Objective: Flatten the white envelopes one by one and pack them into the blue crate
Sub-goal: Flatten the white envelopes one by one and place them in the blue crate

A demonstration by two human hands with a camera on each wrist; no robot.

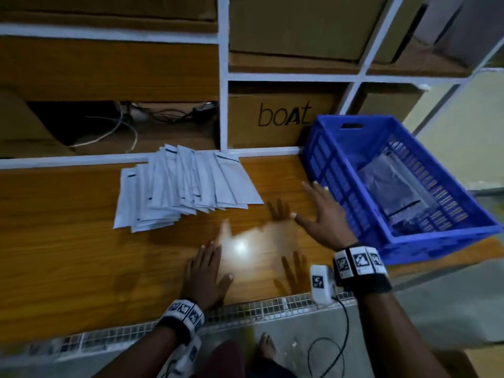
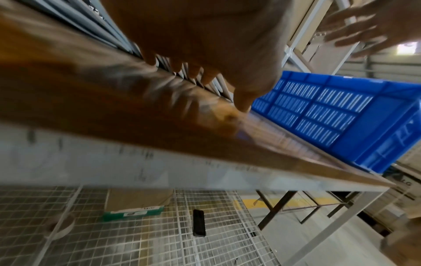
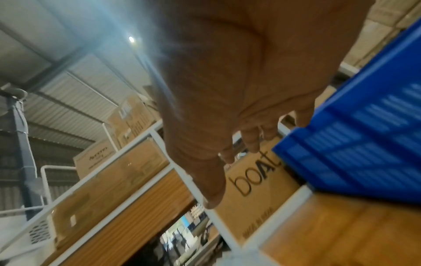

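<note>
Several white envelopes [image 1: 185,186] lie fanned in an overlapping pile on the wooden table [image 1: 68,241], toward its back. The blue crate [image 1: 338,170] stands at the right end of the table, with envelopes [image 1: 392,186] lying flat inside it. My left hand [image 1: 207,271] lies flat on the bare wood near the front edge, fingers straight, holding nothing. My right hand [image 1: 319,214] hovers with spread fingers just left of the crate and holds nothing. In the left wrist view the left hand's fingers [image 2: 198,72] point toward the envelope pile [image 2: 218,86]. The crate wall [image 3: 364,135] fills the right of the right wrist view.
A white shelf frame [image 1: 223,85] with cardboard boxes, one marked "boat" [image 1: 283,118], stands right behind the table. Cables [image 1: 122,126] lie in the shelf bay at left. A wire mesh rack [image 2: 114,234] sits under the table. A bright lamp glare [image 1: 240,246] lies between my hands.
</note>
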